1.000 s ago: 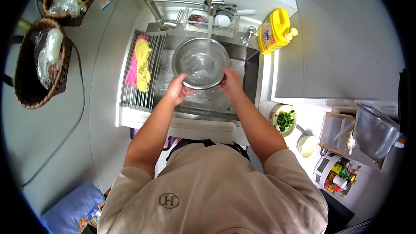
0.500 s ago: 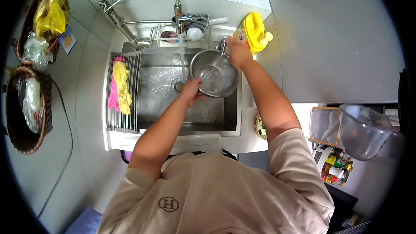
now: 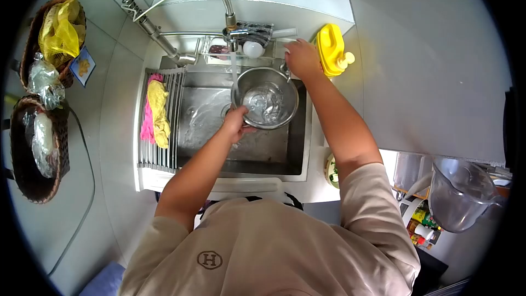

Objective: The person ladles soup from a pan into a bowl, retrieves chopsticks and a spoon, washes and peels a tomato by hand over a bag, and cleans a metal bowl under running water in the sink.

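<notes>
A round stainless steel bowl [image 3: 293,101] with water inside is over the sink, tilted slightly. My left hand [image 3: 235,121] grips its lower-left rim, thumb inside and fingers underneath. From the spring-neck faucet [image 3: 230,22] a stream of water falls by the bowl's upper-left rim. My right hand [image 3: 304,59] is above the sink's back right corner, fingers loosely stretched out and holding nothing visible. Below it is a small metal dispenser spout [image 3: 284,69], close to the bowl's rim. Just right of that hand is a yellow pump bottle [image 3: 331,49].
A metal sink [image 3: 257,161] has a roll-up rack [image 3: 174,109] across its left side, with pink and yellow gloves [image 3: 158,112] on it. Behind is a wire caddy holding a brush. Wicker baskets [image 3: 63,148] hang at left. A clear pitcher [image 3: 460,203] stands at right.
My right hand has lifted off the dispenser and shifted slightly right, toward the yellow bottle. The bowl is still in my left hand, its water swirling. The whole view has shifted a little.
</notes>
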{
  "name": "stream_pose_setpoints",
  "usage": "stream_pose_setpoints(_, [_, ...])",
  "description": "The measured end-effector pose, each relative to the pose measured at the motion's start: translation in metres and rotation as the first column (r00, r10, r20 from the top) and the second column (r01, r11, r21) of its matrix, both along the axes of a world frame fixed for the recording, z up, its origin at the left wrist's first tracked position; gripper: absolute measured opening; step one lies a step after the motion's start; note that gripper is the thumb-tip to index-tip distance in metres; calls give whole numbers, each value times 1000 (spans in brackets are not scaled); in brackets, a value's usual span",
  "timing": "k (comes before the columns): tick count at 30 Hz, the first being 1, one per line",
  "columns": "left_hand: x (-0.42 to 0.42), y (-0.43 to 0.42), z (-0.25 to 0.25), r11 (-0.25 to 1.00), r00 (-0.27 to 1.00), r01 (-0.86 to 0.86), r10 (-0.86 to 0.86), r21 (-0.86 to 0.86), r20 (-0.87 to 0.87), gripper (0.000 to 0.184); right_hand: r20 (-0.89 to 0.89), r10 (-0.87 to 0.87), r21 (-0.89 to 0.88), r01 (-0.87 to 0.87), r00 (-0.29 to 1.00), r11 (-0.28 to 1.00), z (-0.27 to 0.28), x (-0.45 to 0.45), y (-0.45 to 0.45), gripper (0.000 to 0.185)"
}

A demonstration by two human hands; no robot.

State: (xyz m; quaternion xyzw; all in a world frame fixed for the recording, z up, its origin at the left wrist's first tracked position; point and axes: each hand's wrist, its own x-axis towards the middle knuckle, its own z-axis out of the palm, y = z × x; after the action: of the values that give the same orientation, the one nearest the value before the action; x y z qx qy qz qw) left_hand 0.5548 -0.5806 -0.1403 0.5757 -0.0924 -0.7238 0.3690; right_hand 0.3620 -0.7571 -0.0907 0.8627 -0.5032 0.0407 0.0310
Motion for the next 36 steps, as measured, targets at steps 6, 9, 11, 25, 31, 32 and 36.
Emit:
stream_pose_setpoints(6, [55, 24, -39, 999, 998, -6, 4, -33, -66, 46, 117, 205, -298, -163, 972, 941, -12, 41, -32, 24])
stream_pose_setpoints(9, [60, 30, -34, 997, 997, -66, 65, -34, -30, 45, 68, 304, -171, -289, 950, 942, -10, 48, -46, 20])
stream_pose_setpoints(11, [61, 29, -31, 996, 997, -79, 78, -42, -29, 45, 34, 311, -99, -306, 950, 947, 3, 52, -50, 16])
stream_pose_setpoints(25, [49, 27, -25, 979, 991, -85, 64, -184, -116, 61, 675, -146, 469, -268, 723, 842, -19, 89, 140, 26])
stream_pose_setpoints(31, [57, 34, 13, 970, 988, -156, 151, -185, -42, 49, 407, -18, 850, -371, 913, 374, -50, 92, 119, 44])
stream_pose_setpoints(32, [61, 35, 21, 970, 986, -166, 162, -178, -38, 49, 227, 286, 850, -333, 931, 408, -44, 89, 110, 41])
stream_pose_setpoints(36, [66, 32, 9, 990, 998, 57, -60, -127, -18, 56, -269, 494, 359, -390, 827, 848, -48, 106, 102, 15])
